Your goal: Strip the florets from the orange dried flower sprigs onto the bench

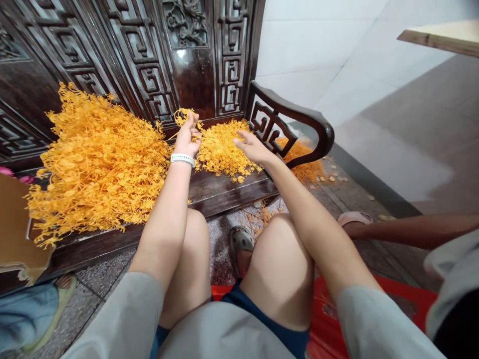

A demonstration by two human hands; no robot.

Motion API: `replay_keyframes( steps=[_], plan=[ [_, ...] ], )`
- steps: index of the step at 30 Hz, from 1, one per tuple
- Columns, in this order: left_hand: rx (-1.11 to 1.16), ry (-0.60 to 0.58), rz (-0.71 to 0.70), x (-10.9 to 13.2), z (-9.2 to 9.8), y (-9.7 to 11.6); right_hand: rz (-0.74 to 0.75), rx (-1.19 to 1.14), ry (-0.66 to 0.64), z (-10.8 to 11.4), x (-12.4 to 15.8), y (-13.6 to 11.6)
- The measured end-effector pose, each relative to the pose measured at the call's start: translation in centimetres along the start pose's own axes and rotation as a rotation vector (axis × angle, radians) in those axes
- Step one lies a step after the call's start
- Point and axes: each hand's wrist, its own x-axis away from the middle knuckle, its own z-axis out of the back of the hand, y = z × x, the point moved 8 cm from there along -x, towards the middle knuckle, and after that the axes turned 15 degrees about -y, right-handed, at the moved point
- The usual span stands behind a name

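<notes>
My left hand (pixel 188 137), with a pale watch band at the wrist, is closed round a thin yellow-orange plastic stem whose flowery end (pixel 182 115) rises behind the fingers. To its right, my right hand (pixel 252 145) hovers with fingers apart over the edge of a smaller pile of yellow pieces (pixel 224 149). Nothing shows between its fingers. A large heap of branching yellow-orange sprigs (pixel 101 164) covers the bench to the left of my left hand.
The dark carved bench (pixel 224 192) has a curved armrest (pixel 299 112) at its right end. Orange bits (pixel 305 162) lie on the floor beyond it. Cardboard (pixel 18 224) stands at the left. Other people's legs show at both sides, near a red stool (pixel 407 299).
</notes>
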Motion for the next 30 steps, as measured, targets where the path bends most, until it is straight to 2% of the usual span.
replay_keyframes(
  steps=[3, 6, 10, 13, 16, 22, 27, 30],
  plan=[
    [-0.145, -0.076, -0.012, -0.3, -2.3, -0.3, -0.044, -0.197, -0.097, -1.6, 0.0, 0.3],
    [-0.246, -0.142, -0.002, -0.3, -3.8, -1.0, -0.035, -0.375, -0.165, -3.2, 0.3, -0.8],
    [-0.381, -0.219, 0.071, 0.1, -4.6, -2.3, 0.026, -0.376, -0.185, -3.7, -0.2, -1.8],
    [-0.431, -0.225, 0.100, 0.4, -4.2, -2.5, 0.061, -0.243, -0.100, -2.6, -1.1, -1.4],
    [-0.405, -0.177, 0.077, 0.3, -3.0, -2.0, 0.045, -0.129, -0.039, -1.9, -2.1, 0.0],
    [-0.376, -0.066, 0.002, -0.5, -0.3, -1.5, -0.009, -0.090, 0.122, -0.3, -3.0, 3.1],
    [-0.446, 0.021, 0.034, -0.3, 0.3, -1.7, -0.009, -0.111, 0.090, -0.3, -3.2, 3.6],
    [-0.497, -0.006, 0.045, -0.1, -0.1, -1.8, 0.017, -0.100, 0.052, -0.8, -3.1, 3.0]
  ],
)
